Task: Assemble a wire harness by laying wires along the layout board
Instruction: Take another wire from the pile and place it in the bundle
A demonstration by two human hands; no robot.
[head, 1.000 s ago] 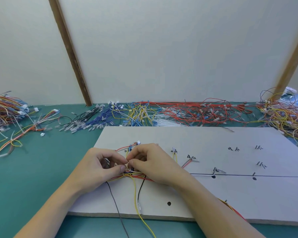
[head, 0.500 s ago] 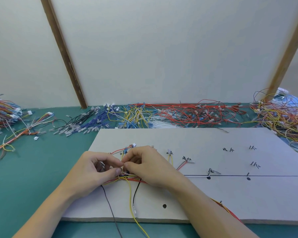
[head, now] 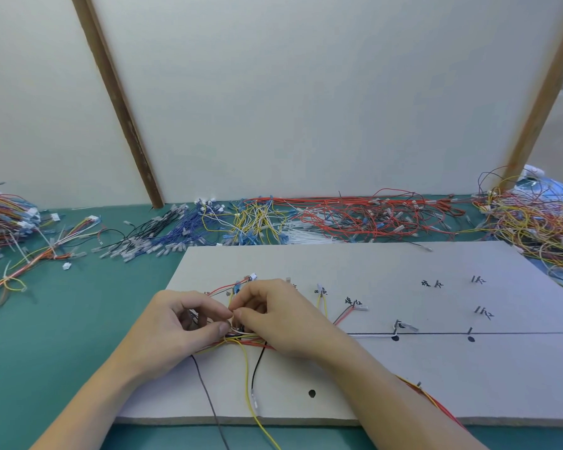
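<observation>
A grey layout board lies on the green table, with pegs, handwritten marks and a black line drawn across it. On its left part runs a bundle of red, yellow, white and black wires. My left hand and my right hand meet over that bundle, fingertips together, both pinching thin wires at the same spot. A yellow wire, a black wire and a grey wire hang from the bundle toward the board's near edge. Red and yellow wires pass under my right forearm.
Loose wire stock lies along the back of the table: black and blue wires, yellow wires, red wires. Mixed tangles sit at the far left and far right. Two wooden posts lean against the wall.
The hands stay together on the bundle with only slight finger movement. The view has shifted a little to the right between the frames.
</observation>
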